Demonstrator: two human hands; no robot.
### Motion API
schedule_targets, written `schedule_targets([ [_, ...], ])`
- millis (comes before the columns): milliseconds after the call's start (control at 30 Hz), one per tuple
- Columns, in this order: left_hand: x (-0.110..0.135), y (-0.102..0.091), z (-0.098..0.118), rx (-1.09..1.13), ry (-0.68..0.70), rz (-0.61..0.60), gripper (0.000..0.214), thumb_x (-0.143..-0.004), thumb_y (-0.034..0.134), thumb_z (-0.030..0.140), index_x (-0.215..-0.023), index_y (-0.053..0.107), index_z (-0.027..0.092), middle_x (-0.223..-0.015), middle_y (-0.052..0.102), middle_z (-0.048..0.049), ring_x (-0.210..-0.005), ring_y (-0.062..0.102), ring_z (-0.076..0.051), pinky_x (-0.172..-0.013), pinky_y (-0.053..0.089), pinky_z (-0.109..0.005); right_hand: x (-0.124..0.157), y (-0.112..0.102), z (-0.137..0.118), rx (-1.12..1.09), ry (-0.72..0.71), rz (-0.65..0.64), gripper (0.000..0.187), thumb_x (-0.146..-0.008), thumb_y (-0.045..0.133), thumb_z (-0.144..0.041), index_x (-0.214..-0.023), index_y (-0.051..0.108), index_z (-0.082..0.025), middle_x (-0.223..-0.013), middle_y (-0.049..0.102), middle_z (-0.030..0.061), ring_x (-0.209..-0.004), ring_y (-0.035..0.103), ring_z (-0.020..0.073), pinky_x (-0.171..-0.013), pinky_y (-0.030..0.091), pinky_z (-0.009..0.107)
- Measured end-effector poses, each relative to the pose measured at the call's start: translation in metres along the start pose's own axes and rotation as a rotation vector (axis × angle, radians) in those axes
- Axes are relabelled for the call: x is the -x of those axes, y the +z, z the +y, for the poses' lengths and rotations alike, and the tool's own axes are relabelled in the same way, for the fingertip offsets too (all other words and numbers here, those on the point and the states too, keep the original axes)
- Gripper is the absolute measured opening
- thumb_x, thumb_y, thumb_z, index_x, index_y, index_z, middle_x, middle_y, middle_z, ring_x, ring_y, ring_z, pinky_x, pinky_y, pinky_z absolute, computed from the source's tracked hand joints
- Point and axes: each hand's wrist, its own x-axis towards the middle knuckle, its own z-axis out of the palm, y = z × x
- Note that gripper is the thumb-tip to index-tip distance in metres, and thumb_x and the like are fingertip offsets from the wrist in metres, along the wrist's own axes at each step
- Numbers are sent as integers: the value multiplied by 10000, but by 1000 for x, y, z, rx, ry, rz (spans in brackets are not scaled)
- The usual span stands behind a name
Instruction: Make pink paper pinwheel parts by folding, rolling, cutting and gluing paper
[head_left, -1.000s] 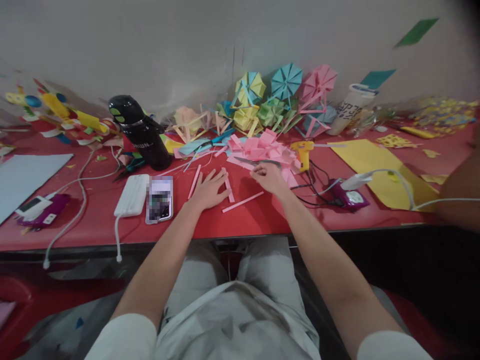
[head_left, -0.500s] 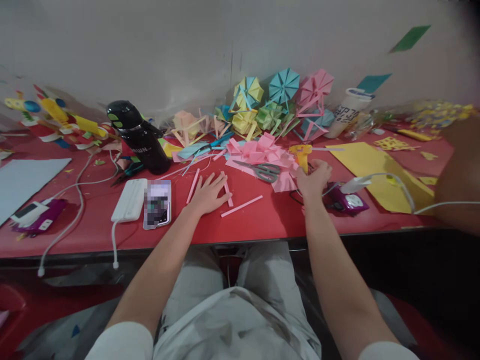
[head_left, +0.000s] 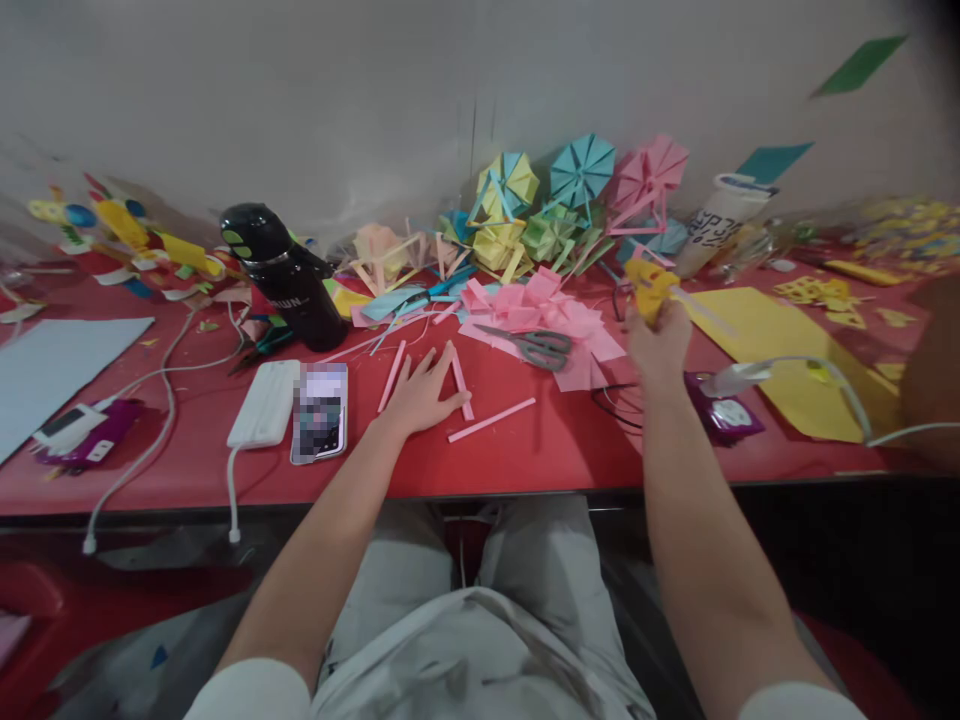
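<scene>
My left hand [head_left: 422, 393] lies flat and open on the red table [head_left: 540, 440], its fingers spread beside a pink paper strip [head_left: 460, 382]. A second pink strip [head_left: 491, 420] lies just to its right. My right hand [head_left: 660, 345] is closed around a yellow glue gun [head_left: 649, 283] and holds it lifted above the table, its black cord [head_left: 616, 398] trailing below. Grey-handled scissors [head_left: 534, 346] rest on a pile of pink folded paper [head_left: 536, 310] between my hands.
Paper pinwheels [head_left: 577, 175] stand at the back by the wall. A black bottle [head_left: 281, 275], a white power bank [head_left: 264, 403] and a phone [head_left: 321, 411] sit to the left. Yellow paper [head_left: 780, 350] and a purple device [head_left: 724, 412] lie right. Another person's arm [head_left: 930, 370] shows at the right edge.
My right hand let go of the scissors, moved right, took the yellow glue gun and raised it off the table. My left hand stayed flat.
</scene>
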Motion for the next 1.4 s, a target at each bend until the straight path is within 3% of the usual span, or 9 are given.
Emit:
schedule_targets([
  [100, 0, 0, 0, 0, -7, -7, 867, -931, 458, 569, -1617, 56, 224, -1684, 132, -77, -1560, 100, -271, -1254, 55, -540, 13, 10, -19, -134, 27, -37, 221, -841, 560, -366, -989, 459, -237, -936, 605, 40, -634, 612, 140, -519, 447, 259],
  [167, 0, 1, 0, 3, -1, -4, 860, -933, 457, 567, -1617, 51, 240, -1685, 135, -72, -1560, 98, -274, -1254, 59, -542, 24, 20, -33, -266, 36, -227, 315, -751, 684, -353, -969, 496, -224, -881, 614, 9, -553, 571, 106, -475, 421, 233],
  [300, 0, 1, -1, 8, 13, 0, 862, -935, 455, 568, -1617, 36, 246, -1682, 157, -77, -1561, 88, -273, -1253, 45, -547, 44, 40, -56, -329, 35, -496, 325, -734, 727, -333, -951, 521, -206, -686, 557, -47, -498, 509, 90, -471, 404, 227],
  [433, 0, 1, -1, 4, 9, -10, 865, -938, 459, 550, -1616, 24, 233, -1682, 149, -75, -1562, 81, -270, -1251, 37, -555, 56, 54, -70, -290, 52, -623, 253, -775, 691, -276, -932, 505, -205, -685, 544, -45, -509, 505, 96, -478, 394, 238],
  [833, 0, 2, -1, -6, 13, -8, 868, -945, 462, 544, -1617, 4, 239, -1681, 157, -84, -1556, 109, -294, -1249, 43, -553, 71, 81, -83, -244, 105, -669, 210, -810, 649, -192, -971, 514, -207, -710, 534, -43, -519, 499, 101, -499, 407, 250],
  [1400, 0, 0, 1, -1, 6, -15, 877, -945, 465, 541, -1618, 6, 216, -1683, 132, -81, -1557, 111, -291, -1251, 37, -550, 73, 84, -90, -226, 122, -696, 137, -841, 584, -137, -924, 497, -203, -693, 520, -47, -519, 477, 88, -519, 398, 245],
])
